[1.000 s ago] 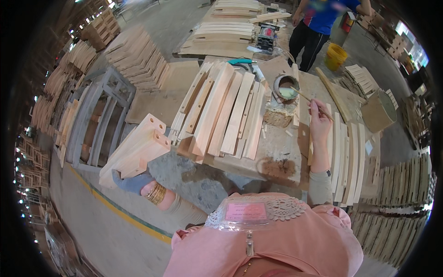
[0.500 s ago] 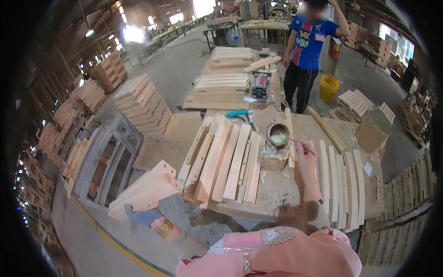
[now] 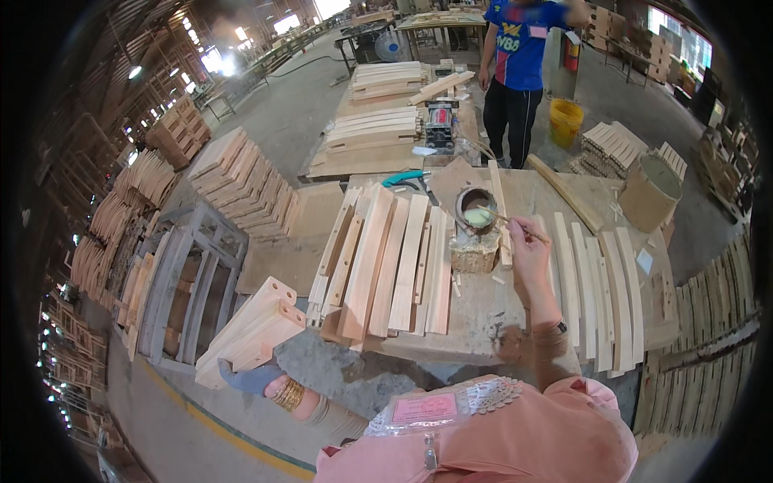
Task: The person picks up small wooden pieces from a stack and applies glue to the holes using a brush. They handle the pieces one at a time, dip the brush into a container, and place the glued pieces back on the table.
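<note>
My left hand (image 3: 251, 377), in a grey glove with gold bracelets at the wrist, grips the lower end of pale wooden pieces (image 3: 256, 332) with drilled holes in their far ends. They are tilted up off the bench's left front corner. My bare right hand (image 3: 529, 248) pinches a thin stick (image 3: 515, 220); whether it ends in a brush I cannot tell. Its far end reaches into a round, crusted pot (image 3: 462, 216) of pale greenish paste (image 3: 478, 217). Beneath the pot is a rough block (image 3: 474, 257).
Wooden strips (image 3: 407, 266) lie left of the pot, curved slats (image 3: 597, 294) on the right. A teal-handled tool (image 3: 403, 177) sits behind. Left stand a grey frame (image 3: 193, 282) and stacked boards (image 3: 241, 185). A person in a blue shirt (image 3: 519, 56) stands beyond, near a yellow bucket (image 3: 566, 122).
The whole view has shifted, so the bench appears higher. The wooden pieces in my left hand have turned slightly, showing more of their holed ends. My right hand stays beside the pot.
</note>
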`<move>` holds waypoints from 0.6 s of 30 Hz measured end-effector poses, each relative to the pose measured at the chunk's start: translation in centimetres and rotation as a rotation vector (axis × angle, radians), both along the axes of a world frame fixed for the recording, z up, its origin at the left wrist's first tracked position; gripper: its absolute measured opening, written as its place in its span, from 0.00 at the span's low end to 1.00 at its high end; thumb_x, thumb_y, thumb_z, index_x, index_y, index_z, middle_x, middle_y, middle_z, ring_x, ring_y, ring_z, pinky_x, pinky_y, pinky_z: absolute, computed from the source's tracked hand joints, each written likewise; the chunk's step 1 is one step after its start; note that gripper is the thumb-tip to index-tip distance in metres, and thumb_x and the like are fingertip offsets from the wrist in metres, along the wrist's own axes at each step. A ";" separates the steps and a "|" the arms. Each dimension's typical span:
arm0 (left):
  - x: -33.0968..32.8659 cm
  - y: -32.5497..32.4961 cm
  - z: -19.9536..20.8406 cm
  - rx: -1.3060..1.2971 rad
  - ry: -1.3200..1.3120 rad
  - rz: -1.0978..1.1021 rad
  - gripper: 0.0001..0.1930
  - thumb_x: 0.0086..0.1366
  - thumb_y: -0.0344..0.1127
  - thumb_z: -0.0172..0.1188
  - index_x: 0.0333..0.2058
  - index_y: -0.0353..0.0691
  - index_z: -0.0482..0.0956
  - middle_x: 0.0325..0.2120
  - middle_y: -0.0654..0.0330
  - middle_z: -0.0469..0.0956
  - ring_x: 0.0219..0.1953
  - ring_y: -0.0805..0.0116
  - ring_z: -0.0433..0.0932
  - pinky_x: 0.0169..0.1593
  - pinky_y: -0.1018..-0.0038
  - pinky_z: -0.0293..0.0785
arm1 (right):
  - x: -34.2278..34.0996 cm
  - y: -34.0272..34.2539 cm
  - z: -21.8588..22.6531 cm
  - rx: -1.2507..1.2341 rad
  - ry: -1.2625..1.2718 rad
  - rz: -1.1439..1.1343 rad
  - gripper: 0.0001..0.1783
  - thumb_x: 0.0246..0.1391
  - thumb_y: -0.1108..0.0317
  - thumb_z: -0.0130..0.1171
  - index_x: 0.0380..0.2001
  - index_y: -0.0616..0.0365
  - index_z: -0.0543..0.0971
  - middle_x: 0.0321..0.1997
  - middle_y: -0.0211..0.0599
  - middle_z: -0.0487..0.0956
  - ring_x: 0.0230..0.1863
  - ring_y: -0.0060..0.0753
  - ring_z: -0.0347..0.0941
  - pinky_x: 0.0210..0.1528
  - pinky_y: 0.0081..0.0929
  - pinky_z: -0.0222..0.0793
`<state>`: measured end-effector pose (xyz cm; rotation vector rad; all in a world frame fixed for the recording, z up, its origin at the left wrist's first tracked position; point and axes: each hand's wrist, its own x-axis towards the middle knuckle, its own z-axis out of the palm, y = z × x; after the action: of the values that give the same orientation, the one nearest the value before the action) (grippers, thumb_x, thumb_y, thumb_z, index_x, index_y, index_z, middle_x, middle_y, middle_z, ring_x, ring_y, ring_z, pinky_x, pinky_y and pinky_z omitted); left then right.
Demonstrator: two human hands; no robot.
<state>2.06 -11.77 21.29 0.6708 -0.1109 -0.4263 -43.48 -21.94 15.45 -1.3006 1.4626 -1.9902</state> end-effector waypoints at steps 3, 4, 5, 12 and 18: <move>0.2 0.2 -0.2 0.000 0.021 -0.001 0.28 0.52 0.48 0.53 0.50 0.39 0.66 0.47 0.53 0.70 0.48 0.53 0.71 0.44 0.57 0.69 | 0.2 0.3 0.3 0.039 0.021 0.004 0.08 0.52 0.73 0.57 0.35 0.64 0.78 0.27 0.27 0.78 0.27 0.13 0.68 0.29 0.13 0.64; 0.2 0.2 -0.2 -0.003 0.033 -0.004 0.28 0.52 0.48 0.53 0.50 0.39 0.66 0.47 0.53 0.70 0.48 0.53 0.71 0.44 0.58 0.69 | 0.2 0.2 0.2 0.030 0.005 0.006 0.08 0.52 0.73 0.57 0.35 0.64 0.78 0.27 0.28 0.78 0.27 0.13 0.68 0.29 0.13 0.64; 0.3 0.2 -0.2 -0.008 0.029 -0.010 0.28 0.52 0.48 0.53 0.50 0.39 0.67 0.47 0.53 0.70 0.47 0.53 0.71 0.44 0.58 0.69 | 0.2 0.2 0.1 0.022 -0.012 0.009 0.08 0.52 0.73 0.57 0.35 0.64 0.78 0.27 0.28 0.78 0.27 0.13 0.68 0.29 0.13 0.64; -0.5 0.5 0.6 0.013 0.010 0.024 0.28 0.51 0.49 0.53 0.49 0.39 0.67 0.46 0.54 0.70 0.46 0.53 0.72 0.43 0.58 0.70 | 0.3 0.1 -0.2 0.035 -0.043 0.026 0.08 0.52 0.73 0.57 0.35 0.65 0.78 0.28 0.29 0.78 0.28 0.13 0.69 0.31 0.13 0.65; -0.1 0.9 0.3 0.001 0.019 0.021 0.26 0.54 0.48 0.51 0.49 0.40 0.67 0.46 0.54 0.71 0.47 0.53 0.72 0.45 0.58 0.70 | 0.2 0.5 -0.6 0.091 -0.010 0.021 0.08 0.53 0.73 0.57 0.35 0.66 0.78 0.28 0.30 0.78 0.29 0.14 0.70 0.32 0.13 0.66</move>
<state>1.97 -10.86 21.61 0.6679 -0.0856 -0.4122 -43.30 -21.44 14.90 -1.2612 1.5103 -1.8906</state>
